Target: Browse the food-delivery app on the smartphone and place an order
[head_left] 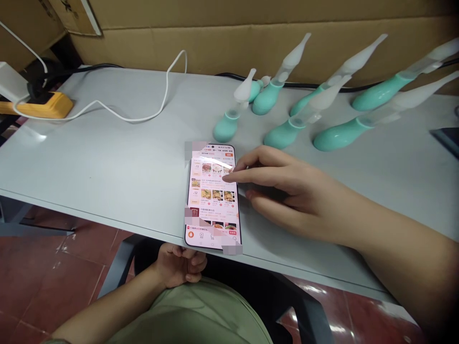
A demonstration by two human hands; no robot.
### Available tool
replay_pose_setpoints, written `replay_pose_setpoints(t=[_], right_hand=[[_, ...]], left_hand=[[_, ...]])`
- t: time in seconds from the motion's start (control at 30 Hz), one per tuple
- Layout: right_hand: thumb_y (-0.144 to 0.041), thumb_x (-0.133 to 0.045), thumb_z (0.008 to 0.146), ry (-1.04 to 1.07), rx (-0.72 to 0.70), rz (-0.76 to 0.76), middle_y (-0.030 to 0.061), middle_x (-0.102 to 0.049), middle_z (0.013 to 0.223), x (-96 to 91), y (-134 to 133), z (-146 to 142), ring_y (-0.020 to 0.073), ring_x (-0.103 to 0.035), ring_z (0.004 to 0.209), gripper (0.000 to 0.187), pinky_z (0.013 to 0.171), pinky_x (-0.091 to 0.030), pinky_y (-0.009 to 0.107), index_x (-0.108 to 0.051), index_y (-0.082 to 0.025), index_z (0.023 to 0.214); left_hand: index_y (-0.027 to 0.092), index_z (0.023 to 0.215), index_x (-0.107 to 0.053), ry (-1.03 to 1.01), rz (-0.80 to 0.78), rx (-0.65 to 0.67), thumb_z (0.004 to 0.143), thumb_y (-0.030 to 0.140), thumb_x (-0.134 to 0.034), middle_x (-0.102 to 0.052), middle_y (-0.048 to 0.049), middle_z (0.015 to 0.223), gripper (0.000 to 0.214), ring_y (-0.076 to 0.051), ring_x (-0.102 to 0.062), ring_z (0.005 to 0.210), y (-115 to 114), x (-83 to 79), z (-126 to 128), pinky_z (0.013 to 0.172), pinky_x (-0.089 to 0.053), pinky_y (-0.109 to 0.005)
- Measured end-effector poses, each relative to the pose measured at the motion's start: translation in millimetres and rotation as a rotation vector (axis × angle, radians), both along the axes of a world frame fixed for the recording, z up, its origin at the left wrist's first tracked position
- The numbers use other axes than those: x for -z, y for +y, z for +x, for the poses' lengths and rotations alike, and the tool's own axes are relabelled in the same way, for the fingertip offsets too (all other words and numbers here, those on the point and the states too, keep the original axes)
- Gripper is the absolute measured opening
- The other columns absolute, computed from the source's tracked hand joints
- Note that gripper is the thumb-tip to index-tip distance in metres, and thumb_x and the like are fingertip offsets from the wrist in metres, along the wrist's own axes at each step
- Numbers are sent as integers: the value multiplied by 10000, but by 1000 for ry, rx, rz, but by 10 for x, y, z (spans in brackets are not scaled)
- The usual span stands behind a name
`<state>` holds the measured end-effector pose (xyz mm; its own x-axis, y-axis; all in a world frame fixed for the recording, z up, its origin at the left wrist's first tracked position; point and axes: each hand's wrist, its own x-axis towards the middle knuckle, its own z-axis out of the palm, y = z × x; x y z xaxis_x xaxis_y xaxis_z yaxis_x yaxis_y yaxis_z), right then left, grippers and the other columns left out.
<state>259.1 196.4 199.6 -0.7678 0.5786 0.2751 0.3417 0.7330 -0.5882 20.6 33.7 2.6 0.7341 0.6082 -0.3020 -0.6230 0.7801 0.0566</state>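
Observation:
A smartphone (213, 196) lies face up near the table's front edge, its lit screen showing rows of food pictures. My right hand (294, 191) reaches in from the right with fingers apart. Its index fingertip is over the screen's right side; whether it touches the glass I cannot tell. Below the table edge, in front of my body, my left hand (182, 263) is loosely curled, and nothing shows in it. Beyond the phone stand several teal bulb nasal aspirators with clear necks and whitish tips, the nearest aspirator (225, 127) just behind the phone's top edge.
A white cable (132, 118) runs across the grey table (107, 162) from a charger in a yellow power strip (59, 105) at the left. Cardboard (201, 43) lines the back. A dark object (446, 141) lies at the right, and a chair armrest (120, 263) is below.

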Motion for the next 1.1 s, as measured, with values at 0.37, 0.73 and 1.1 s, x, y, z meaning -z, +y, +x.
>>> replay_pose_setpoints(t=[0.37,0.73,1.1], right_hand=[[-148,-551,964,-7,-8,-25,99,-652,1204,-9,3,13,262,-683,1036,453,748,-623,456,-692,-358,1340],[-155,-559,960,-9,-4,-37,101,-668,1196,-26,-10,8,276,-688,1034,453,748,-636,474,-701,-371,1332],[-149,-579,945,8,6,-45,79,-672,1185,-34,0,1,283,-692,1030,503,801,-640,483,-707,-422,1349]], left_hand=[[182,601,-351,-7,-14,-8,586,236,-714,-381,-19,744,367,-133,-392,672,-1,8,-2,522,-269,-202],[182,599,-365,1,-10,-14,581,241,-721,-356,-20,742,361,-140,-384,673,1,8,0,519,-236,-213],[170,608,-404,17,-29,-38,584,223,-712,-372,-16,740,314,-137,-407,687,-7,16,-7,528,-252,-205]])
